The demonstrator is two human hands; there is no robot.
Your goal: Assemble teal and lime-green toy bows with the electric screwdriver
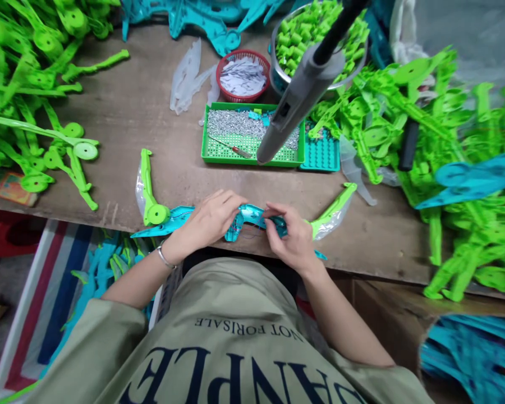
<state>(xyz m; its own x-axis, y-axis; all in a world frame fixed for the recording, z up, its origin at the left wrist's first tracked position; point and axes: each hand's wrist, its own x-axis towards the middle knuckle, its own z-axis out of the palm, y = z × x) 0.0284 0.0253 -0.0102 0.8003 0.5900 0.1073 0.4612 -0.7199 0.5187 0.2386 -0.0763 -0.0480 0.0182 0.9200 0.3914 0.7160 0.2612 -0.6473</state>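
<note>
- Teal plastic grip piece (252, 217): lay at the near table edge (109, 216), centre of the frame, glossy and curved, with green limb parts running out to either side of it.
- Left hand (212, 220): fingers curled over the left end of the teal piece, pressing it down; a bangle showed on the wrist.
- Right hand (292, 238): fingertips pinched on the right end of the teal piece.
- Green limb with round wheel (151, 193): lower left of centre, part in clear wrapping, just beside the left hand.
- Green limb in clear bag (332, 210): right of centre, its tip near the right hand.
- Bare tabletop: open strip between the hands and the green tray of screws (235, 134), upper centre.
- Grey hanging power tool (297, 98): suspended above the tray, slanting.
- Red basket (243, 76): upper centre, behind the tray.
- Green part heaps (29, 101): crowded the upper left and right of the frame.
</note>
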